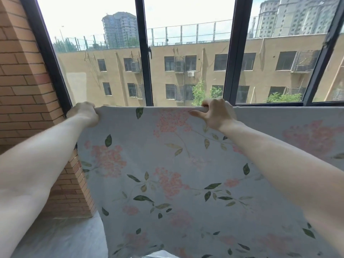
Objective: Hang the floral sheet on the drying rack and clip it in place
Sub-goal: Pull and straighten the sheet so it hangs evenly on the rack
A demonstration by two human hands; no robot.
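The floral sheet (167, 164), pale blue with pink blossoms and green leaves, hangs in front of me with its top fold running level across the view. My left hand (84, 113) grips the sheet's upper left corner. My right hand (216, 114) holds the top fold near the middle, fingers curled over it and thumb stretched along the cloth. The rack's bar is hidden under the fold. No clip is in view.
A brick wall (24, 81) stands close on the left. Dark-framed windows (144, 53) fill the space behind the sheet, with a tan building outside. Grey floor (61, 237) shows at lower left.
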